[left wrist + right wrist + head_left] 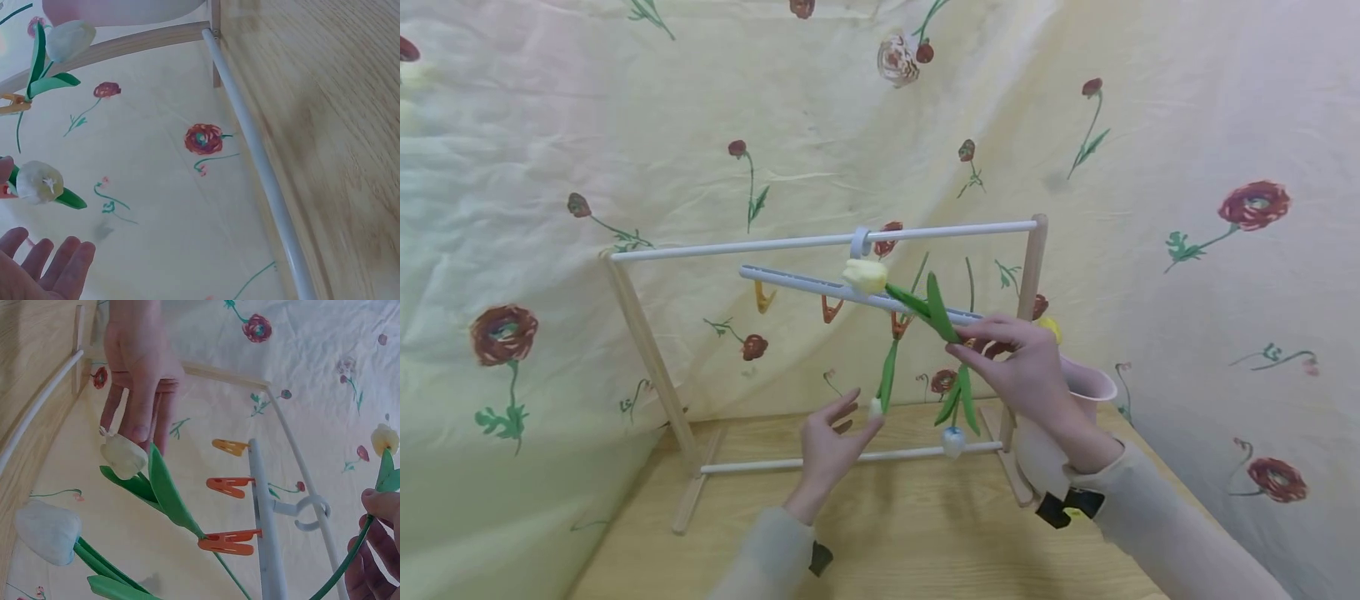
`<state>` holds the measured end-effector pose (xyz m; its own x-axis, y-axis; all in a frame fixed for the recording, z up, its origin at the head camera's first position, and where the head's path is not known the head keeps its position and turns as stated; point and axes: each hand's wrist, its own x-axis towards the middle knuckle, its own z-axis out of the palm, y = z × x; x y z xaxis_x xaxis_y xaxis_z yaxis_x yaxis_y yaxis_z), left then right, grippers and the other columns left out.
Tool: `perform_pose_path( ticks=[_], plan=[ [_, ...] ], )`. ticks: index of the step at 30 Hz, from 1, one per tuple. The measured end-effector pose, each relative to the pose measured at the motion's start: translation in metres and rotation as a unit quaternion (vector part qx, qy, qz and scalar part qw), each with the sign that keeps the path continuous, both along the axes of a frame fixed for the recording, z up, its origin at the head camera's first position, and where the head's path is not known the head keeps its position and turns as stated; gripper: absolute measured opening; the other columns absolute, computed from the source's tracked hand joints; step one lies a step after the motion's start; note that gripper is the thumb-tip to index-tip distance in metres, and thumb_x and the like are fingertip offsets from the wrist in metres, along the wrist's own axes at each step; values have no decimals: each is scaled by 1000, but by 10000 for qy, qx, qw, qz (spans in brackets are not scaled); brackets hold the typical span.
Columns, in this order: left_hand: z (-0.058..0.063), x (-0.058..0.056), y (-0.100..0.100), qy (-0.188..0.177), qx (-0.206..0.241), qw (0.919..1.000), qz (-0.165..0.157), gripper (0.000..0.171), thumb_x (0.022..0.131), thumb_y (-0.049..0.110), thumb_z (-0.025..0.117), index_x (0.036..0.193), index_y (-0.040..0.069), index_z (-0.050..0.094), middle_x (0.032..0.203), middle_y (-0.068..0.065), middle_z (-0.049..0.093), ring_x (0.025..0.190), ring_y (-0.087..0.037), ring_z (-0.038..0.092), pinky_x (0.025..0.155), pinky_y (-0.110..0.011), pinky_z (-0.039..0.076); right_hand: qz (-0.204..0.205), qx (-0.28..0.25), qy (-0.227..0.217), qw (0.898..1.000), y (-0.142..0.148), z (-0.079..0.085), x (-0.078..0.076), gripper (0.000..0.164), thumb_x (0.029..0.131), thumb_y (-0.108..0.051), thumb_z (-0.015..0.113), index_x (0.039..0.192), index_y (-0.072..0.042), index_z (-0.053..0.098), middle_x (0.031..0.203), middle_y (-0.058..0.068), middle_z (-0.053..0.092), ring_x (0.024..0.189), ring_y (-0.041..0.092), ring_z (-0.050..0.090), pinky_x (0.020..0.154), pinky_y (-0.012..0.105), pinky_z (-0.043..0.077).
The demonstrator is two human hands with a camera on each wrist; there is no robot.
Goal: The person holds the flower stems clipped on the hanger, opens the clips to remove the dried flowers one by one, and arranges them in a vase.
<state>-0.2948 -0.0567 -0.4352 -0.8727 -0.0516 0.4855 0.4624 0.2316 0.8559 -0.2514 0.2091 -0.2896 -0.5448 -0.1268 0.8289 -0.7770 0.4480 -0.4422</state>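
My right hand (1022,367) pinches the green stem of a pale yellow tulip (865,276), its bloom pointing left in front of a clip hanger (797,282). From an orange clip (230,542) on that hanger a white tulip (123,456) hangs head down. My left hand (835,442) is beside its bloom, fingers loosely spread and not wrapped around it; whether the thumb touches it I cannot tell. Another whitish tulip (953,441) hangs upside down farther right, near the right hand. In the left wrist view, the left fingers (72,269) are below the white bloom.
The hanger hooks over the white top bar (737,247) of a wooden-legged rack and tilts down to the right. A yellow clip (764,297) and an orange clip (831,309) hold nothing. Behind my right forearm stands a pale pink vase (1093,383). Floral cloth surrounds the wooden table (910,533).
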Motion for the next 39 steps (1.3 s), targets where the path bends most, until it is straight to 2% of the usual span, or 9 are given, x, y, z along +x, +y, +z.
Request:
perform_pose_path(
  ticks=[1, 8, 13, 18, 22, 25, 28, 33, 39],
  plan=[
    [-1, -1, 2, -12, 63, 10000, -9, 54, 82, 23, 93, 131, 9, 74, 137, -14, 73, 121, -37, 73, 97, -51, 63, -35, -85, -20, 10000, 2, 1, -1, 27, 82, 6, 87, 107, -4, 83, 97, 10, 81, 73, 1, 68, 63, 16, 59],
    [1, -5, 15, -56, 250, 9996, -99, 56, 81, 19, 94, 132, 7, 74, 138, -17, 72, 121, -40, 73, 99, -54, 62, -297, -765, -413, 9958, 19, 11, 1, 24, 88, 3, 83, 111, -1, 81, 96, -26, 74, 80, 0, 72, 68, 16, 62],
    [3, -8, 23, -113, 347, 9992, -174, 57, 80, 15, 94, 132, 6, 73, 138, -18, 72, 118, -39, 74, 99, -54, 62, -368, -1539, -350, 9868, 33, 18, 2, 22, 90, 2, 82, 112, 4, 79, 95, -20, 79, 79, 2, 73, 69, 15, 62],
    [5, -8, 27, -156, 450, 9988, -134, 55, 79, 13, 93, 130, 6, 74, 136, -17, 73, 115, -36, 75, 98, -53, 62, -270, -2201, 557, 9735, 47, 23, -1, 23, 87, 8, 81, 109, 11, 78, 97, -13, 82, 75, 2, 75, 66, 14, 61],
    [6, -8, 29, -78, 455, 9989, -125, 52, 81, 10, 91, 129, 3, 74, 132, -17, 75, 113, -35, 75, 98, -55, 62, -125, -2886, 1082, 9512, 60, 31, -5, 23, 83, 11, 84, 104, 15, 77, 92, -6, 83, 72, 4, 76, 64, 14, 60],
    [5, -8, 30, -12, 418, 9991, -94, 48, 82, 8, 90, 127, 3, 75, 125, -15, 78, 108, -33, 76, 95, -52, 64, -196, -3386, 1064, 9347, 71, 36, -5, 24, 81, 10, 85, 103, 14, 78, 89, -3, 83, 70, 5, 75, 64, 13, 60],
    [2, -9, 31, 22, 409, 9991, -58, 42, 83, 7, 89, 123, 5, 77, 118, -13, 80, 102, -28, 76, 90, -44, 66, -751, -3357, 892, 9347, 82, 37, -5, 24, 84, 6, 84, 107, 11, 79, 89, -7, 82, 70, 2, 73, 66, 12, 60],
    [2, -10, 31, 107, 358, 9993, -41, 35, 83, 6, 88, 116, 8, 80, 110, -11, 82, 96, -25, 76, 85, -38, 67, -1745, -2882, 639, 9394, 100, 31, -11, 23, 88, -3, 84, 110, 4, 81, 90, -17, 80, 72, -2, 72, 68, 10, 59],
    [3, -10, 31, 250, 281, 9992, -126, 27, 82, 4, 87, 108, 7, 82, 106, -12, 82, 92, -25, 76, 81, -31, 67, -2240, -2617, 301, 9383, 119, 21, -22, 24, 89, -11, 85, 112, -4, 83, 91, -24, 78, 69, -5, 71, 65, 8, 57]
  ],
)
